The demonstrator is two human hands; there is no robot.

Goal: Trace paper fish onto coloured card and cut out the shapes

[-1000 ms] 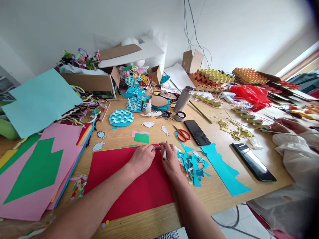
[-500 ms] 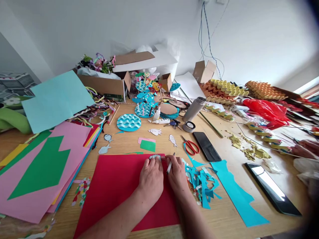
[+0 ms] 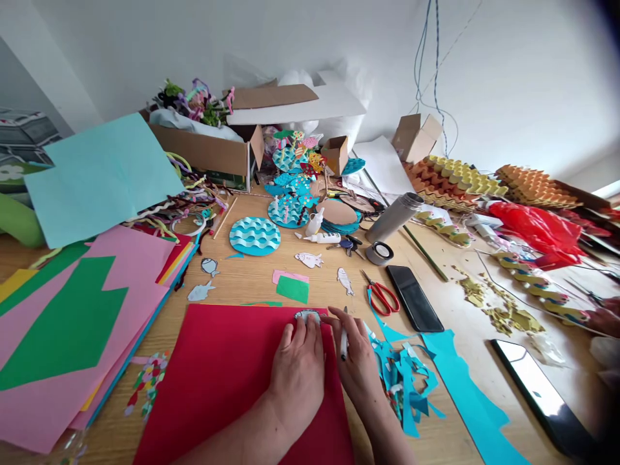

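A large red sheet [image 3: 232,374] lies on the wooden table in front of me. My left hand [image 3: 299,368] rests flat on it, fingertips on a small pale fish cutout [image 3: 308,315] at the sheet's top edge. My right hand [image 3: 356,352] is closed on a pen [image 3: 344,342], its index finger reaching to the cutout's right side. Beyond the sheet lie a white fish [image 3: 310,259], another fish cutout [image 3: 345,281], two bluish ones [image 3: 210,266] at the left, and a green paper piece [image 3: 293,289]. Red-handled scissors [image 3: 385,300] lie to the right.
Blue paper scraps [image 3: 407,381] and two phones [image 3: 414,297] lie at the right. Coloured sheets [image 3: 62,323] are stacked at the left. Behind stand a steel flask [image 3: 394,216], a wavy blue disc [image 3: 254,236] and a cardboard box [image 3: 203,152]. Another person's hand [image 3: 605,316] shows at the far right.
The view has shifted slightly. My right index finger is more extended beside the fish cutout, and the pen stands more upright in that hand. My left hand stays on the cutout.
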